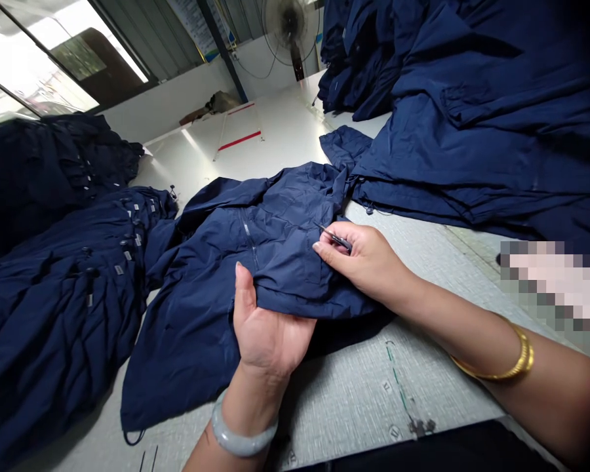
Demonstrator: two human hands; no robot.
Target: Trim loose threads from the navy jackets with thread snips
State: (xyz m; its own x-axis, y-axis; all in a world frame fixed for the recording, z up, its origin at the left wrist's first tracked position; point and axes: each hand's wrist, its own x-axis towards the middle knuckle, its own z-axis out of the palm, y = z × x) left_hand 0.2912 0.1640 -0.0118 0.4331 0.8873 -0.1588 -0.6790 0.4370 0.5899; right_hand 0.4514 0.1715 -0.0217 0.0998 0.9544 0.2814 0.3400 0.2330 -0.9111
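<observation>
A navy jacket (pixel 295 255) with a short zipper showing lies spread and rumpled on the worktable. My left hand (pixel 273 337) is palm up at its near side, with the fingers hidden under the cloth and bearing it from below. The left thumb stands out straight, apart from the palm, not pinching the fabric. In my right hand (pixel 368 259) is a small dark-handled tool (pixel 341 242) with a thin pointed metal tip; it looks like thread snips. Thumb and fingers close round it, and the tip is just over the jacket's cloth.
Navy garments (pixel 63 262) with small white tags are heaped on the left. More navy garments (pixel 472 131) pile up on the right, touching the jacket. The pale worktable (pixel 354 387) carries a green marking near me. A fan (pixel 290 26) stands at the back.
</observation>
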